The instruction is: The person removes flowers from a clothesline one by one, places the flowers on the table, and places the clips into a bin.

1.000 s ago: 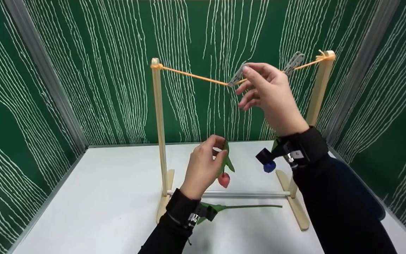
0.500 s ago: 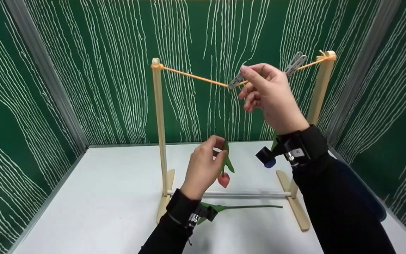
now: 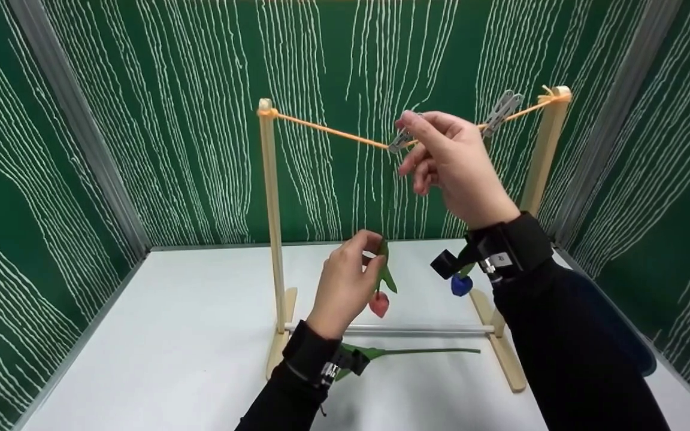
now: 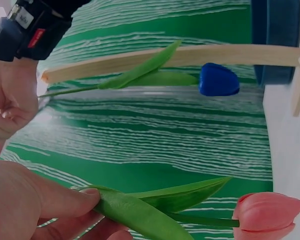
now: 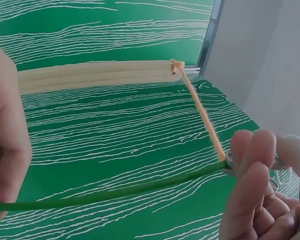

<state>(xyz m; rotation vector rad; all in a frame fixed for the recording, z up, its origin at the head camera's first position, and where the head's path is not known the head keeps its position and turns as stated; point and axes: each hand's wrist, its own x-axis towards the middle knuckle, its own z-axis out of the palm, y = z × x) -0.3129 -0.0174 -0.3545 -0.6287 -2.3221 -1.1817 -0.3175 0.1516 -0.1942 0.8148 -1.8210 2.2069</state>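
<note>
My left hand (image 3: 348,281) pinches the green leaf and stem of a pink tulip (image 3: 379,304), which hangs head down. In the left wrist view my thumb presses the leaf (image 4: 140,215) just above the bloom. My right hand (image 3: 459,158) is up at the orange string (image 3: 327,129), thumb and fingers holding a grey clothespin (image 3: 398,142). Its handles are mostly behind my fingers. In the right wrist view the tulip's stem (image 5: 120,195) runs up to the clothespin at the string; the exact grip of its tips is hidden.
The string spans two wooden posts (image 3: 270,215). Another clothespin (image 3: 504,111) sits on it at right, above a hanging blue tulip (image 3: 462,284). A green-stemmed flower (image 3: 429,351) lies on the white table (image 3: 189,335), partly hidden by my left wrist. A dark blue container (image 3: 620,329) stands at right.
My right thumb and fingers have shifted slightly down and left over the clothespin. The string at the clothespin sits a little lower. My left hand has stayed put on the pink tulip.
</note>
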